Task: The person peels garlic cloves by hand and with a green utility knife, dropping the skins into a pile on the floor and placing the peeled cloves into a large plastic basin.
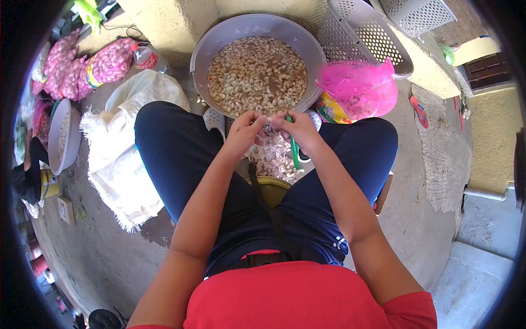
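Observation:
My left hand (248, 131) and my right hand (298, 131) meet at the near rim of a large grey basin (198, 82). Garlic cloves (256, 74) fill the basin, partly in water. A green-handled tool (295, 149) is held in my right hand and points down toward my lap. The fingers of my left hand are pinched together close to the right fingertips, on a small pale piece too small to make out. Below both hands, pale peelings (275, 156) lie heaped over a yellowish container (273, 192) between my legs.
A pink plastic bag (364, 90) stands right of the basin, with a perforated crate (378, 38) behind. On the left are a white sack (129, 142), a bottle (147, 59), pink net bags (112, 60) and another basin (70, 148). A flip-flop (419, 112) lies right.

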A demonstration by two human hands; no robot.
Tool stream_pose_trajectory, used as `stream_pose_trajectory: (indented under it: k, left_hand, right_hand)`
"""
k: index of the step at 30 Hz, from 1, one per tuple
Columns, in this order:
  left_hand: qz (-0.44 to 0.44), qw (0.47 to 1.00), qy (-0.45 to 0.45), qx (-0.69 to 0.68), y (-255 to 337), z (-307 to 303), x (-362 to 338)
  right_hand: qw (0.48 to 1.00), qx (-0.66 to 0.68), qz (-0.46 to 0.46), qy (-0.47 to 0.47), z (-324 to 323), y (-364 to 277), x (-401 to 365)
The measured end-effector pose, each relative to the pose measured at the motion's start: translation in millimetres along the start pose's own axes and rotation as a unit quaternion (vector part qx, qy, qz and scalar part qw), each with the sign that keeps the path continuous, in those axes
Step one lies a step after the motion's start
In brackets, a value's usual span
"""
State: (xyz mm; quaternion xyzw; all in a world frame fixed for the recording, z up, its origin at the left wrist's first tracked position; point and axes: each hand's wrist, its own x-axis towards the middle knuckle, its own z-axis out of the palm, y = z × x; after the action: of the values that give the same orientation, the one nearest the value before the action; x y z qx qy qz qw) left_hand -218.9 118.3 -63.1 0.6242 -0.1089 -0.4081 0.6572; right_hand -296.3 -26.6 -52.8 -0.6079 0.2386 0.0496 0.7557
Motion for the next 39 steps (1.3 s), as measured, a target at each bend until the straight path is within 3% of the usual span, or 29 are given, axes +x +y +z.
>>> stream_pose_trajectory:
  k: [9, 11, 21, 26, 35, 39]
  left_hand:
    - [-0.001, 0.998, 0.052, 0.021, 1.7, 2.1, 1.5]
    - [0.019, 0.998, 0.024, 0.053, 4.8, 2.1, -0.7]
    - [0.047, 0.995, 0.017, 0.087, -1.2, -4.8, 1.9]
    - [-0.015, 0.999, -0.04, 0.024, 4.7, -11.0, 1.7]
    - [-0.057, 0.986, -0.114, -0.105, 6.3, -13.3, -0.9]
    - [-0.059, 0.985, -0.115, -0.112, 5.8, -12.5, -1.2]
  right_hand:
    - [0.998, 0.063, 0.017, -0.014, -2.7, 2.2, 0.4]
    - [0.998, 0.065, 0.015, -0.014, -2.3, 0.4, -1.1]
    - [1.0, -0.009, 0.011, -0.006, -0.9, 0.2, 0.1]
    - [0.999, -0.028, 0.022, -0.015, 0.8, -2.5, -2.5]
    - [0.986, 0.133, 0.012, -0.099, -3.9, -0.7, -4.0]
    - [0.99, 0.128, 0.002, -0.063, -0.3, -2.6, -5.3]
